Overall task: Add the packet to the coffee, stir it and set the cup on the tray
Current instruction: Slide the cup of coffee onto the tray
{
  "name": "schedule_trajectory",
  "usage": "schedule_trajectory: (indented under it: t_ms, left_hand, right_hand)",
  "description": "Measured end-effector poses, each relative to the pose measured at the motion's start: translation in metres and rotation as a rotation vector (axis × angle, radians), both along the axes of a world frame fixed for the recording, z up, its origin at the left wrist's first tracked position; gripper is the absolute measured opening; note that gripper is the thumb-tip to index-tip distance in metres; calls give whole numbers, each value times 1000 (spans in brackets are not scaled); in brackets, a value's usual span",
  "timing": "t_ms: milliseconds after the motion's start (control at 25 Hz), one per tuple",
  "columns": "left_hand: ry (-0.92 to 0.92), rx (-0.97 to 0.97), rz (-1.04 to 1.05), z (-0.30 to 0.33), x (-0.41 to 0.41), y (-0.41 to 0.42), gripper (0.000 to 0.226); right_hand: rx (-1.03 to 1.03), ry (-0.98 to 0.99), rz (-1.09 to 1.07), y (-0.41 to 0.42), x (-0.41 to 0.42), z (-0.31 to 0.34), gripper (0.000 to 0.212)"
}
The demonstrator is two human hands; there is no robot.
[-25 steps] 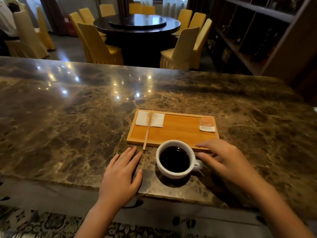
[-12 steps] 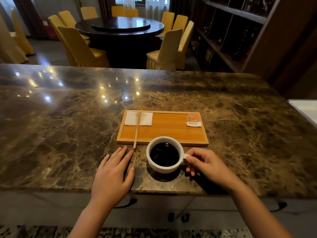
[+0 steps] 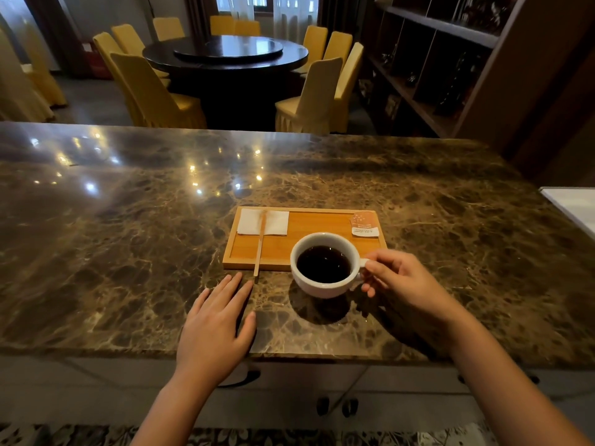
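A white cup (image 3: 322, 286) full of black coffee hangs just above the marble counter, its shadow below it, overlapping the near edge of the wooden tray (image 3: 309, 243). My right hand (image 3: 402, 284) pinches the cup's handle. An orange and white packet (image 3: 364, 224) lies in the tray's far right corner. A white napkin (image 3: 275, 223) sits at the tray's far left with a wooden stir stick (image 3: 260, 243) across it, the stick's tip poking over the near rim. My left hand (image 3: 219, 320) rests flat on the counter, fingers apart, holding nothing.
The brown marble counter (image 3: 128, 236) stretches wide to the left and right. A white surface (image 3: 573, 204) shows at the right edge. Beyond the counter stand a round dark table (image 3: 225, 56), yellow-covered chairs and a dark shelf unit (image 3: 450, 59).
My right hand closed on the cup's handle and lifted the cup off the counter toward the tray. The left hand stayed flat. The camera view shifted.
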State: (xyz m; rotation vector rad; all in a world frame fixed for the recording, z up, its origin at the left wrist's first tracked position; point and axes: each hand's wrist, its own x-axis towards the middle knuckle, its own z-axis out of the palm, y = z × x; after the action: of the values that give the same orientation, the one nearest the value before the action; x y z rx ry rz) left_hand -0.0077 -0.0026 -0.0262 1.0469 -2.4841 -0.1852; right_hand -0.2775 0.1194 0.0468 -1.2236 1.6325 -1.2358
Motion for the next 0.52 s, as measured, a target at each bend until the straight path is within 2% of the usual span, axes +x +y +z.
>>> schedule_trajectory:
  t_ms: [280, 520]
  left_hand:
    - [5, 2, -4, 0, 0, 0, 52]
    - [12, 0, -4, 1, 0, 1, 52]
  right_hand:
    - [-47, 5, -78, -38, -25, 25, 19]
    - [0, 16, -102, -61, -40, 19, 19]
